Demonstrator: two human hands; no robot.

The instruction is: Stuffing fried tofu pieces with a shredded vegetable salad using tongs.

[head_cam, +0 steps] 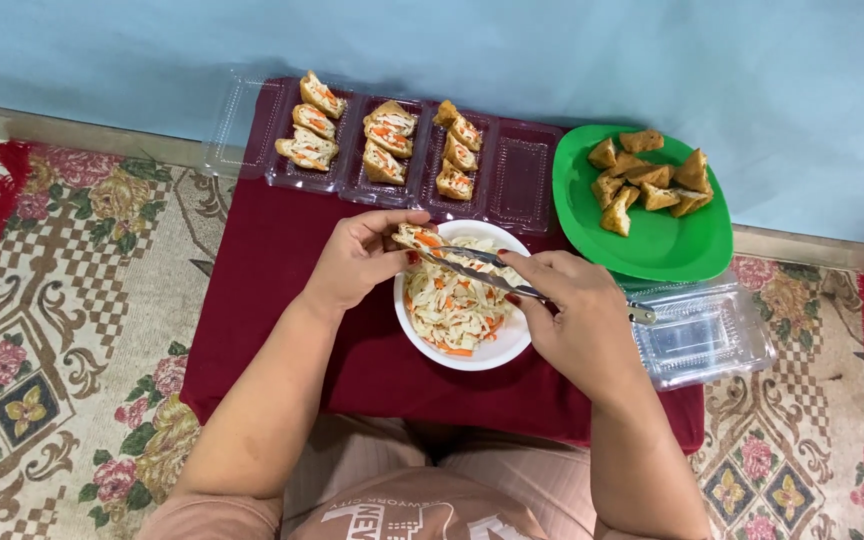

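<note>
Hands work over a white bowl (472, 355) full of shredded cabbage and carrot salad (452, 305). The left hand (357, 258) holds a stuffed tofu piece (414, 238) just above the far rim of the bowl, with its grip closed around the piece. The right hand (577, 315) holds metal tongs (492, 272), and its grip is clamped on them — the tong tips reach to the tofu piece in the left hand and look pressed together there. The bowl sits on a low counter (282, 300) covered with a dark red cloth, right in front of the person. Behind the bowl lies a clear plastic tray (522, 180) with several slots. Three slots hold filled tofu pieces (389, 140) in rows, and the slot at the right end has none in it. To the right of the tray rests a green plate (662, 240) with plain fried tofu (647, 180) piled at its far side. Near the right hand, just under the plate, lies another clear plastic box (707, 335), partly off the counter's edge. A patterned rug (62, 310) with flowers and red fringe covers the floor on both sides — and a pale blue wall (552, 50) runs along the back.
</note>
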